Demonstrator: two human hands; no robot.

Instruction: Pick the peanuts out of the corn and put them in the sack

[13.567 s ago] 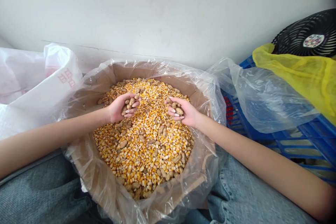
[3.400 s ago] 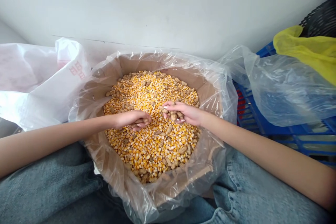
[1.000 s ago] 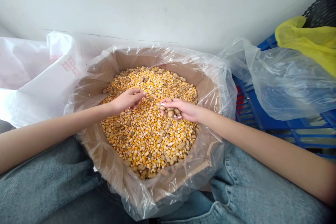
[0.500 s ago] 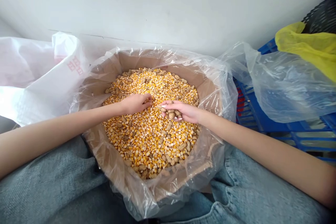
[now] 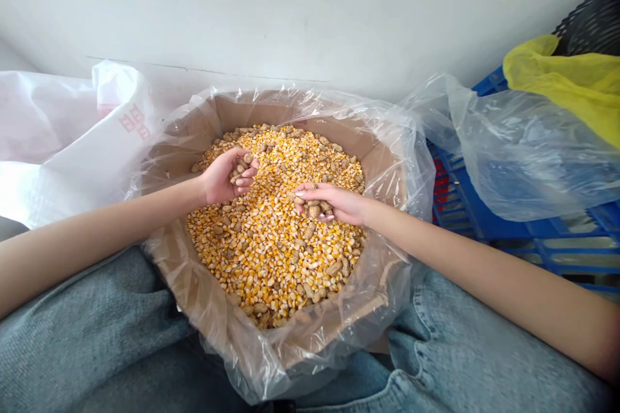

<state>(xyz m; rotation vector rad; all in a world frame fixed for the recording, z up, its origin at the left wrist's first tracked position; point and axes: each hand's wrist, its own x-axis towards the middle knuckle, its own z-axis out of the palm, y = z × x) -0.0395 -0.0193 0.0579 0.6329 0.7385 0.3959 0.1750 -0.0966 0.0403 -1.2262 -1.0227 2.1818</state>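
Yellow and white corn kernels (image 5: 271,239) fill a cardboard box (image 5: 339,132) lined with a clear plastic bag (image 5: 271,374). Unshelled peanuts (image 5: 334,268) lie scattered over the corn, many along its edges. At the left of the heap, my left hand (image 5: 225,177) is turned palm inward, its fingers curled round several peanuts (image 5: 241,171). Across from it, my right hand (image 5: 341,203) holds a handful of peanuts (image 5: 317,208) low over the kernels, with another peanut near its fingertips. The hands are apart from each other.
A white plastic sack (image 5: 87,174) with red print lies left of the box. On the right are blue plastic crates (image 5: 513,235), a clear bag (image 5: 527,155), a yellow bag (image 5: 557,77) and a black mesh basket (image 5: 591,22). A white wall (image 5: 290,13) stands behind.
My left hand has moved left and up from the middle of the corn and turned, so the peanuts in it now show. My right hand stays nearly in place with its peanuts.
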